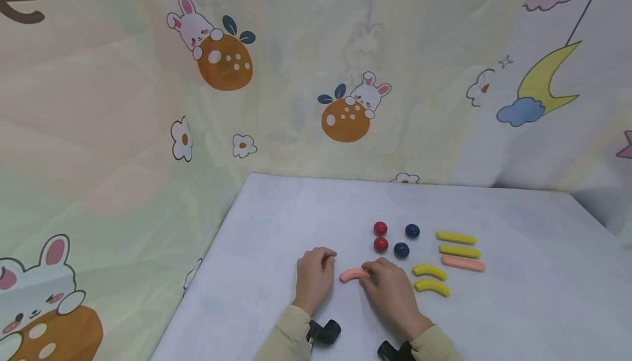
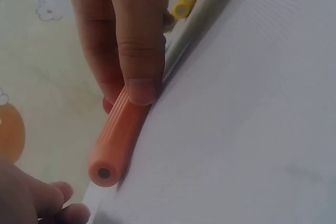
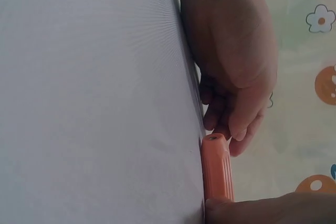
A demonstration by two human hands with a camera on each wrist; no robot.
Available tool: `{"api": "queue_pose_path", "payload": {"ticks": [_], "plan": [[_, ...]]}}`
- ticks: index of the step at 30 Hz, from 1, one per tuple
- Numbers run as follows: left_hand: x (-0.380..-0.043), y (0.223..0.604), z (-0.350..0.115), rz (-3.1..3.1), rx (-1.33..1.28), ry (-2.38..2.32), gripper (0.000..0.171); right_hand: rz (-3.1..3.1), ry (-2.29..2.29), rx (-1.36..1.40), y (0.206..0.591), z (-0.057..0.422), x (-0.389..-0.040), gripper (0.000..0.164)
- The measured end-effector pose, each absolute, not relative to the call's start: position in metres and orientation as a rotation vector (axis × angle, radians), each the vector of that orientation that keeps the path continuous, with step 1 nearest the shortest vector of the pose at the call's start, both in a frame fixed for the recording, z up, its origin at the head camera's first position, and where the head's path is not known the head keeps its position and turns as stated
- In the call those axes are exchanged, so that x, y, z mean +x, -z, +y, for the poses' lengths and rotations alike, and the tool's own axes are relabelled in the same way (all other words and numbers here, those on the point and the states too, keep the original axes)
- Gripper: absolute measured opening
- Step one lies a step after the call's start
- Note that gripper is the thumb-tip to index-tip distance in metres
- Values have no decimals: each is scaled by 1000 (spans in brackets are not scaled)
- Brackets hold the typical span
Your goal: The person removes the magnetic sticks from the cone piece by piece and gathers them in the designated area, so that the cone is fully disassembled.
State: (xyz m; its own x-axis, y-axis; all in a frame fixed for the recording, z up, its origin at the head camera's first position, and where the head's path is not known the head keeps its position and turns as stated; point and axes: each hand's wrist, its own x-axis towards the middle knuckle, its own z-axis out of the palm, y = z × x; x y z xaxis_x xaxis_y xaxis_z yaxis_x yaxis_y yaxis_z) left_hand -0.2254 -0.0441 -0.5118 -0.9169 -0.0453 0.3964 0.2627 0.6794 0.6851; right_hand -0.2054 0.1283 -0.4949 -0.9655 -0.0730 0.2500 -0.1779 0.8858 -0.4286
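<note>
A short curved pink stick (image 1: 351, 275) with grooved sides and a small hole in its end (image 2: 113, 150) lies on the white table. My right hand (image 1: 391, 292) pinches its right part between thumb and fingers, the thumb lying along its side in the left wrist view. To the left of the stick rests my left hand (image 1: 316, 277), its fingers loosely curled with nothing in them. In the right wrist view the left hand (image 3: 236, 61) shows just beyond the stick's holed end (image 3: 216, 163).
Two curved yellow sticks (image 1: 430, 279) lie right of my right hand. Farther back are two red balls (image 1: 380, 236) and two dark blue balls (image 1: 407, 240). Two straight yellow sticks (image 1: 458, 244) and a straight pink one (image 1: 463, 264) lie at the right. A patterned curtain (image 1: 296, 75) hangs behind.
</note>
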Motion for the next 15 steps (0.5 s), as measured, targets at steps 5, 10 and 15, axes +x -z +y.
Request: {"api": "queue_pose_path", "payload": {"ticks": [5, 10, 15], "plan": [[-226, 513, -43, -2507, -171, 1110, 7, -2835, -683, 158, 497, 129, -201, 22], [-226, 513, -42, -2513, -174, 1095, 6, -2846, -696, 78, 492, 137, -185, 23], [-226, 512, -42, -2536, -157, 1071, 6, -2793, -724, 31, 488, 155, -168, 23]]}}
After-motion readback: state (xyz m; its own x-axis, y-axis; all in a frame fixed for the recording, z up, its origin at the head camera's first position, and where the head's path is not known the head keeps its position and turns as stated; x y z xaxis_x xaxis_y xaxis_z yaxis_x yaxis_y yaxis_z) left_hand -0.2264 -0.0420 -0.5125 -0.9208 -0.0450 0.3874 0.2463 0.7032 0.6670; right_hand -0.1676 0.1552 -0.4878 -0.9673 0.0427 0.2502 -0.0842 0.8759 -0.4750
